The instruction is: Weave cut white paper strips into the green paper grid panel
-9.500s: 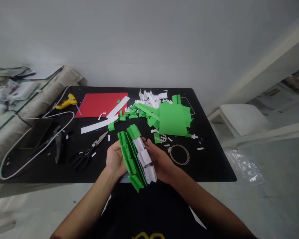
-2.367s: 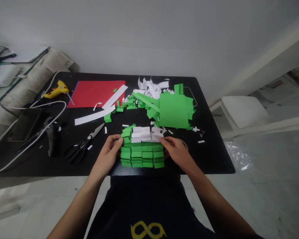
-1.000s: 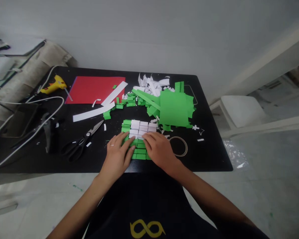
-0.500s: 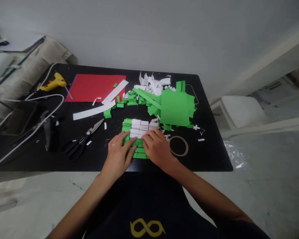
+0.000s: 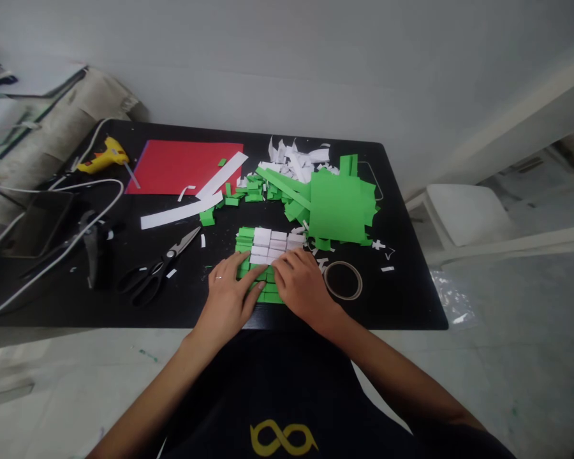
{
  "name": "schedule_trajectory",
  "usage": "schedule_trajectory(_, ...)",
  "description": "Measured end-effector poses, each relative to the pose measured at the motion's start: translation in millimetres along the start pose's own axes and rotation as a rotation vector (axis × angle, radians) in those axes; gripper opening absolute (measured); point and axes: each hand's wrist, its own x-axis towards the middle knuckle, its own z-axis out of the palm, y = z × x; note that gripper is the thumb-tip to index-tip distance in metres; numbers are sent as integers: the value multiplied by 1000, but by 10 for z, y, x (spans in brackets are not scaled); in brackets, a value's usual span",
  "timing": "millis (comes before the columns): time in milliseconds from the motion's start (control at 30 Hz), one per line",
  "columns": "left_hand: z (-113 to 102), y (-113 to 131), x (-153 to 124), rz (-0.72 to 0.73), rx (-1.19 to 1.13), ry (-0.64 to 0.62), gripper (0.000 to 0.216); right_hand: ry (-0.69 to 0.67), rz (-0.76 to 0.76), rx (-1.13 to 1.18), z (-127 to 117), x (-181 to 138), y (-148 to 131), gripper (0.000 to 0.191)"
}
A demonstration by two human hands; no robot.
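A panel of folded paper strips [image 5: 263, 246] lies flat at the front of the table, with white rows at its upper middle and green rows at its left and lower part. My left hand [image 5: 230, 287] rests on the panel's left side, fingers spread and lying on it. Curled fingers of my right hand [image 5: 302, 287] press together over the panel's right side, at the lower edge of the white rows. They cover that part, so any single piece between the fingertips is hidden.
Black-handled scissors [image 5: 160, 268] lie open at left, near a yellow glue gun [image 5: 106, 157] and a white cable [image 5: 95, 220]. A red sheet [image 5: 182, 167], white strips [image 5: 182, 211], green paper [image 5: 337, 207] and white scraps [image 5: 299, 162] lie behind. A tape ring [image 5: 360, 280] sits at right.
My left thumb and index finger have shifted slightly right across the panel. My right hand stays nearly in place, and the view has moved a little.
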Motion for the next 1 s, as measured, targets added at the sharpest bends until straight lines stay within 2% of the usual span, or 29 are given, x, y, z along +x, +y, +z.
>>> schedule_trajectory(233, 2, 6, 9, -9, -18, 3, 36, -34, 21, 128, -72, -109, -53, 22)
schedule_trajectory(533, 58, -32, -17, -9, -13, 46, 36, -1, 14, 271, 64, -356, -15, 37)
schedule_trajectory(700, 44, -27, -7, -2, -14, 56, 35, 29, 12, 356, -3, -357, -6, 39)
schedule_trajectory(800, 2, -30, -5, 21, -23, 89, 37, 111, 51, 415, -157, -374, 107, 34)
schedule_trajectory(900, -70, -62, 2, 26, -60, 132, 37, 167, 148, 359, -355, -470, 352, 31)
schedule_trajectory(1000, -167, -152, 22, -38, -91, 166, 31, 11, 246, 269, -510, -634, 636, 53)
